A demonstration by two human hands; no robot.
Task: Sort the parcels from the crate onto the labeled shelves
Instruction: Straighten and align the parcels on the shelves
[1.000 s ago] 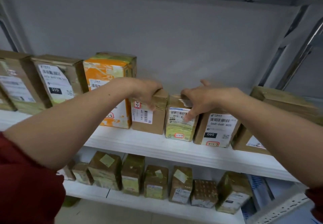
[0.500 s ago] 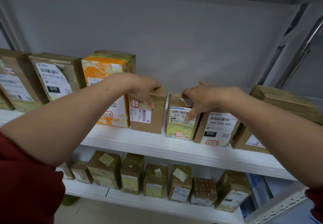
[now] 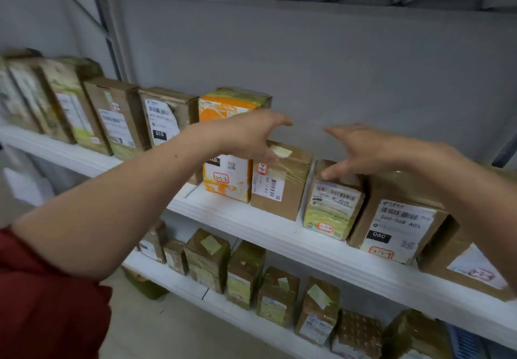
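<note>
At the white metal shelf (image 3: 279,235), grey wall behind: hovering with left grip (image 3: 251,137) wide over the shelved brown taped cardboard parcel (image 3: 282,190), right grip (image 3: 363,148) wide over the neighbouring yellow-green wrapped parcel (image 3: 330,210), holding nothing.

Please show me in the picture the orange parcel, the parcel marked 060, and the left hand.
orange parcel (image 3: 221,108), head view, upper front face.
parcel marked 060 (image 3: 397,227), head view, white front label.
left hand (image 3: 246,134), head view, middle of the hand.
</note>
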